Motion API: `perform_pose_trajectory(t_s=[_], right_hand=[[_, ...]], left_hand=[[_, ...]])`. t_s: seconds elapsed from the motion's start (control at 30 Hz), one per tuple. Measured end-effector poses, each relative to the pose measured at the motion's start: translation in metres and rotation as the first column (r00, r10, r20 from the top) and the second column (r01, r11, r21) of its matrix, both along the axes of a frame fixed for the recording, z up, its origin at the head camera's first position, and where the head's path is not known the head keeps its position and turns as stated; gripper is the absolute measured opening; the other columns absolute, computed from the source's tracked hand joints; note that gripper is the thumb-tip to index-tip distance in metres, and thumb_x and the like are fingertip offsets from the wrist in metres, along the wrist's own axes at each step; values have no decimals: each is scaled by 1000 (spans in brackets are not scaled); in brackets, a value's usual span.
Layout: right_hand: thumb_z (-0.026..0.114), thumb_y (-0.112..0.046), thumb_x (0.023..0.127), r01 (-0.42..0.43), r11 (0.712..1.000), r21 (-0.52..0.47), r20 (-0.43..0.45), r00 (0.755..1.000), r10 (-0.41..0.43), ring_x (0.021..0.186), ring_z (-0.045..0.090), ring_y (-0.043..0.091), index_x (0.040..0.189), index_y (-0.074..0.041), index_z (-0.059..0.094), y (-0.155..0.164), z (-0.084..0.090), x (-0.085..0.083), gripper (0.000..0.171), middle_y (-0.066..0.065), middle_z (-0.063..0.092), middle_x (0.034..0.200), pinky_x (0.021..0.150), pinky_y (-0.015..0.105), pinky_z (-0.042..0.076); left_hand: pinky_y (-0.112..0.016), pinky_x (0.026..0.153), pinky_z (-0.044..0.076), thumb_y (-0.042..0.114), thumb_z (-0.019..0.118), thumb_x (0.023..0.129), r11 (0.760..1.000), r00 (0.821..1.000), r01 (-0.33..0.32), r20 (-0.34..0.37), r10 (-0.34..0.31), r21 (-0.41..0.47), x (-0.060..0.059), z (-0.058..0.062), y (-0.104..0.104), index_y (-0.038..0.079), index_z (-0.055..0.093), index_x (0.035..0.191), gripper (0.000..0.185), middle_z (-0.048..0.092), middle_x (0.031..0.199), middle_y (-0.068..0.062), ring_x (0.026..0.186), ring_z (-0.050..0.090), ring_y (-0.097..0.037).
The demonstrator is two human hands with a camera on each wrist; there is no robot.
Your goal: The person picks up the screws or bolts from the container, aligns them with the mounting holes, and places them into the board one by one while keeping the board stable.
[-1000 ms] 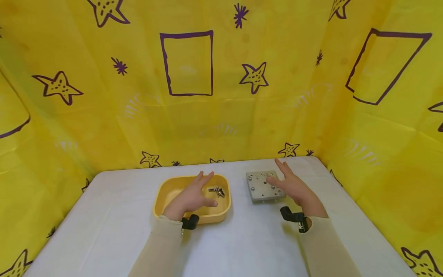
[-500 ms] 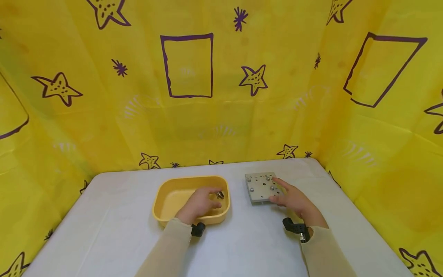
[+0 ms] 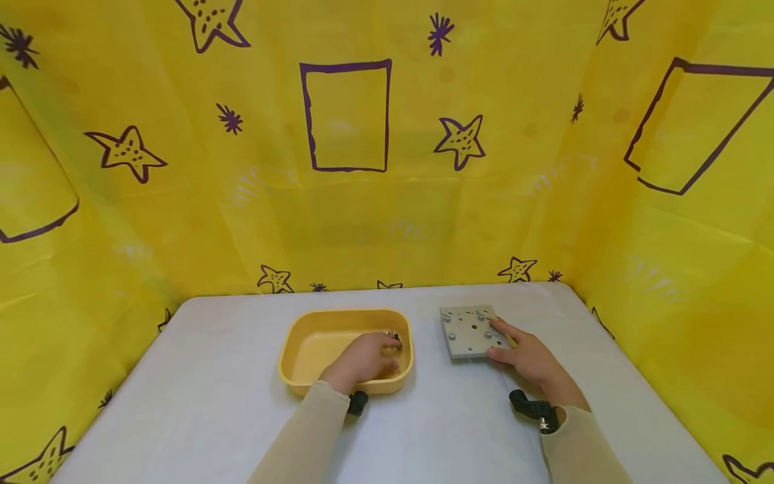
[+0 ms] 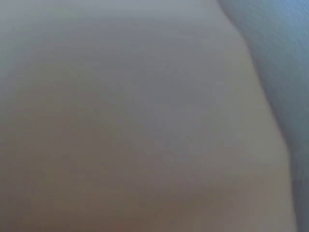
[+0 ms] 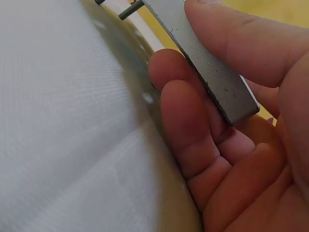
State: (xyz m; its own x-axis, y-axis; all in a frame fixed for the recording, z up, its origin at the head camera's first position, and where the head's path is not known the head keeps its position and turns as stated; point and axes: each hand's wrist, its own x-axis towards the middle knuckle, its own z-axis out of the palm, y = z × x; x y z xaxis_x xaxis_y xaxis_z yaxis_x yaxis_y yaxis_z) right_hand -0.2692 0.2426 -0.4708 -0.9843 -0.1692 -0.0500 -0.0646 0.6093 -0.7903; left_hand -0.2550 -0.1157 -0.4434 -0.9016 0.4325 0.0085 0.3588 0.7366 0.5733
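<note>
My left hand [image 3: 364,357] reaches into the yellow tray [image 3: 310,346], its fingertips right at the small screws [image 3: 396,336] near the tray's right end. A gap shows between thumb and forefinger. My right hand [image 3: 532,361] grips the near right corner of a square grey metal plate [image 3: 468,341]. In the right wrist view the thumb [image 5: 241,43] lies on the plate's upper face while bent fingers [image 5: 186,116] reach beneath it. Several bolt heads stand on the plate's top, and a threaded bolt end [image 5: 131,9] sticks out below. The left wrist view is a close blur.
A white-covered table [image 3: 435,430] carries the tray and the plate, with a hand's width between them. Yellow curtains [image 3: 351,228] with purple drawings enclose the table at the back and both sides.
The left hand has lowered into the tray, its fingers moving down onto the screws. From above the plate, the right hand has come to its near right corner and taken hold of it.
</note>
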Motion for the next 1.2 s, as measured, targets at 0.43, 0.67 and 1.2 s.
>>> perform_pose_trajectory(t_s=[0.43, 0.67, 1.2], right_hand=[[79, -45, 83, 22, 999, -39, 24, 999, -21, 145, 14, 44, 154, -18, 40, 4, -1, 6, 86, 8, 23, 162, 111, 65, 9], [80, -44, 81, 34, 993, -109, 51, 998, -28, 143, 19, 39, 155, -19, 39, 0, -1, 4, 87, 6, 21, 163, 112, 63, 9], [79, -48, 81, 31, 996, -82, 53, 998, -27, 147, 7, 42, 155, -20, 39, -1, -2, 3, 88, 4, 21, 163, 111, 65, 5]], left_hand=[[-42, 109, 35, 20, 67, 94, 985, 996, 74, -28, -79, -159, 2, -3, 7, 12, 68, 130, 37, 57, 138, -8, 130, 50, -29], [-37, 106, 39, 16, 63, 96, 966, 988, 101, -89, -126, -238, -1, -1, 6, 7, 67, 129, 35, 55, 137, -12, 124, 53, -28], [-28, 71, 47, 3, 70, 82, 972, 964, 16, -255, -77, -233, -3, -2, 6, 13, 76, 81, 12, 63, 77, 3, 70, 51, -13]])
